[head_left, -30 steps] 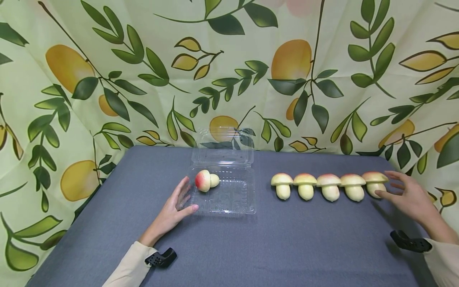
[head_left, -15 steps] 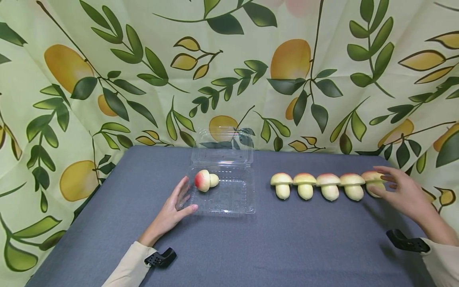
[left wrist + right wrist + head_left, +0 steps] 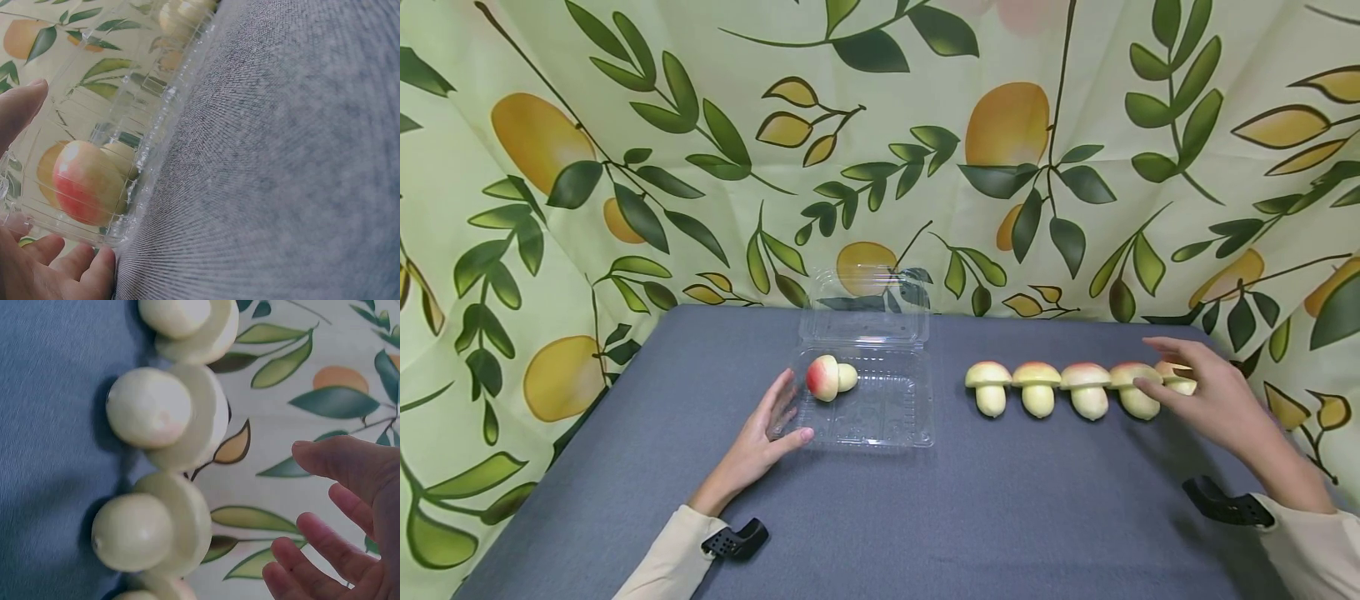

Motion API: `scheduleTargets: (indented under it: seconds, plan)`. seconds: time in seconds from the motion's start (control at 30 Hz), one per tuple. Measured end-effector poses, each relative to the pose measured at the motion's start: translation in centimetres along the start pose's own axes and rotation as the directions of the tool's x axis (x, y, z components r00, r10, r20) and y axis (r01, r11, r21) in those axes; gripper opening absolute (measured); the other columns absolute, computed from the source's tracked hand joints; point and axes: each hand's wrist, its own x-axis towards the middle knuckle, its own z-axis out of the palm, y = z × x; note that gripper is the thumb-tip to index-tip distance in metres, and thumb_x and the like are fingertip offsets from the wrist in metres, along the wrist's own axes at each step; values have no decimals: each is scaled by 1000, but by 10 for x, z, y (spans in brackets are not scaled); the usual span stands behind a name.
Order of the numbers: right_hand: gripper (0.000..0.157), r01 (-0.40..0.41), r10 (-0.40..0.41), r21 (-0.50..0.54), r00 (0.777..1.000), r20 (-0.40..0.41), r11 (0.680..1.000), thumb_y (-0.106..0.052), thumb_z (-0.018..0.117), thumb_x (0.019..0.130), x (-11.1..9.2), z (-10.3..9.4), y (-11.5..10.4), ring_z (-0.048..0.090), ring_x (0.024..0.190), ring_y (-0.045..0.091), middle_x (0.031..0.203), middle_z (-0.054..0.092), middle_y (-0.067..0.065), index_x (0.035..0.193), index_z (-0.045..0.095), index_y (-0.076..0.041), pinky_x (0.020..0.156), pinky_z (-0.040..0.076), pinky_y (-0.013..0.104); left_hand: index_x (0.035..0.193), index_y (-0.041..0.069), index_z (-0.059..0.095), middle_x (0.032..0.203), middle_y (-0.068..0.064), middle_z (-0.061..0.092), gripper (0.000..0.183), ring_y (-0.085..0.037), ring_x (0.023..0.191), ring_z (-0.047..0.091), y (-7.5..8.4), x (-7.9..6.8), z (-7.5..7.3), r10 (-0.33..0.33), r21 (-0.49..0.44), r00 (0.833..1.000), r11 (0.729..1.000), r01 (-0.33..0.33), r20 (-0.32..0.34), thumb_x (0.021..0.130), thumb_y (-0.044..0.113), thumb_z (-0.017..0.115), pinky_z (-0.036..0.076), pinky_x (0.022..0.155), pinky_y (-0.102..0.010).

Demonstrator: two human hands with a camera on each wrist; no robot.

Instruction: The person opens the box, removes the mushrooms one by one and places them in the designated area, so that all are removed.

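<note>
My left hand (image 3: 754, 448) is spread at the left side of a clear plastic clamshell container (image 3: 887, 417), its fingers right at the wall. One toy mushroom (image 3: 824, 379) with a red-and-cream cap lies on its side inside, cap to the left; the left wrist view shows it through the clear wall. On the right, my right hand (image 3: 1213, 404) hovers over the end of a row of similar mushrooms, thumb and fingers apart around nothing. It partly covers the rightmost mushroom (image 3: 1183, 385), and its thumb overlaps the neighbouring mushroom (image 3: 1138, 406).
The container's clear lid (image 3: 868, 304) stands raised at the back. More mushrooms (image 3: 1037, 400) stand side by side left of my right hand, caps away from me. A grey-blue cloth (image 3: 1000, 517) covers the table, and a leaf-and-fruit patterned curtain (image 3: 887, 192) hangs behind it.
My right hand has moved left from beside the rightmost mushroom to above it and its neighbour. My left hand, the container and the mushrooms have stayed in place.
</note>
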Motion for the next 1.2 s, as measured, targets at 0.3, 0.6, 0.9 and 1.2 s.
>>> scheduleTargets:
  seconds: [0.3, 0.6, 0.9, 1.2]
  plan:
    - [54, 55, -55, 24, 998, -5, 998, -21, 79, 85, 6, 9, -25, 27, 99, -30, 124, 61, 24, 132, 59, -6, 75, 36, 17, 157, -4, 7, 163, -28, 13, 91, -47, 149, 21, 0, -1, -1, -12, 27, 1000, 1000, 12, -6, 89, 1, 68, 33, 116, -37]
    - [49, 203, -199, 62, 978, -62, 977, -14, 81, 83, 13, 27, -48, 37, 107, -21, 119, 64, 19, 127, 63, -5, 80, 38, 17, 156, -5, 7, 163, -28, 13, 91, -48, 148, 20, 1, 0, -1, -16, 31, 1000, 999, 16, -1, 90, 2, 68, 29, 113, -52]
    - [49, 236, -233, 78, 972, -38, 969, -12, 81, 82, 18, 36, -65, 43, 107, -16, 117, 66, 14, 128, 63, -8, 84, 39, 8, 156, -5, 7, 163, -29, 13, 91, -49, 148, 20, 2, 0, 0, -12, 30, 1000, 999, 12, 0, 89, 2, 68, 29, 113, -52]
    - [47, 271, -270, 89, 963, -22, 958, -11, 78, 85, 23, 47, -85, 59, 104, 22, 119, 65, 11, 129, 62, -8, 84, 47, 21, 157, -4, 9, 162, -31, 13, 90, -51, 147, 20, 0, -1, 1, -5, 34, 1000, 999, 5, -3, 89, 2, 69, 28, 113, -56]
